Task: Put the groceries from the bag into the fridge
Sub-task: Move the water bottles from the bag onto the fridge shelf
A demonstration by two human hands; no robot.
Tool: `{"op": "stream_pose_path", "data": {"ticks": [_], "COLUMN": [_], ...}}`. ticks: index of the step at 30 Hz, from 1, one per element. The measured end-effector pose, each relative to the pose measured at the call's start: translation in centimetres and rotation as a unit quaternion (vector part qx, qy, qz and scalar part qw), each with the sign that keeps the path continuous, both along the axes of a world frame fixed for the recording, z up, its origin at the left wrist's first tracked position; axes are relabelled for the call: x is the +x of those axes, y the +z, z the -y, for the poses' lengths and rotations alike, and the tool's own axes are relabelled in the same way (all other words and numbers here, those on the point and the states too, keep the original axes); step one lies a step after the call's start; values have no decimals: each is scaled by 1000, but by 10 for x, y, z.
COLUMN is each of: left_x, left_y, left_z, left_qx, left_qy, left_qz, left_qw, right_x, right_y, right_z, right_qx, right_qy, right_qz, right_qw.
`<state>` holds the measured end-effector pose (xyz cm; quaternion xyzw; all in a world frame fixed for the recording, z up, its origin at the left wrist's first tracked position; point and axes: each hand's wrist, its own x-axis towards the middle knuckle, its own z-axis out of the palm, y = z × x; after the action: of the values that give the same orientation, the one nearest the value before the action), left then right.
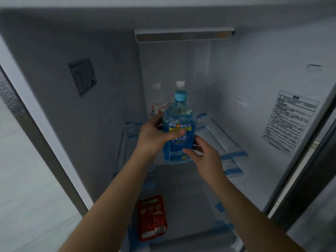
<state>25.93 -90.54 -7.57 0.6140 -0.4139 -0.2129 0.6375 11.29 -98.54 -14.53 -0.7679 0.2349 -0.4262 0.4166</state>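
A blue drink bottle (pixel 179 122) with a light blue cap stands upright in the middle of the open fridge, over a glass shelf (pixel 183 177). My left hand (pixel 154 136) grips its left side, thumb across the label. My right hand (pixel 203 153) holds its lower right side, fingers curled round the back. Whether the bottle's base touches the shelf is hidden. Two clear bottles with white caps (pixel 160 100) stand at the back of the shelf. A red food packet (pixel 151 217) lies flat on a lower shelf.
The fridge's white walls close in on both sides, with a control panel (pixel 82 77) on the left wall and a warning label (pixel 291 122) on the right. Blue tape strips (pixel 234 155) mark the shelf edges. The door edge (pixel 307 179) stands at the right.
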Motion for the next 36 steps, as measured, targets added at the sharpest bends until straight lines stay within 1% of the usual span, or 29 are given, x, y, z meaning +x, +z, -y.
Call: {"op": "stream_pose_path", "data": {"ticks": [4, 11, 20, 26, 30, 36], "left_x": [8, 21, 32, 33, 38, 41], "left_y": [-7, -15, -28, -34, -39, -41], "left_z": [14, 32, 46, 52, 52, 53], "left_qx": [8, 9, -4, 2, 17, 29], "left_qy": [17, 55, 70, 96, 130, 123], "left_qz": [-16, -19, -21, 20, 101, 137], "left_qw": [1000, 998, 997, 995, 986, 983], "right_x": [9, 22, 36, 44, 47, 51], "right_y": [-5, -10, -14, -16, -16, -19], "right_z": [14, 34, 48, 51, 53, 51], "right_qx": [-1, -1, -4, -12, -22, -38], "right_qy": [-4, -4, -14, -19, -30, -51], "right_qz": [-8, -29, -30, -27, -44, -56], "right_qw": [1000, 1000, 999, 999, 998, 996]}}
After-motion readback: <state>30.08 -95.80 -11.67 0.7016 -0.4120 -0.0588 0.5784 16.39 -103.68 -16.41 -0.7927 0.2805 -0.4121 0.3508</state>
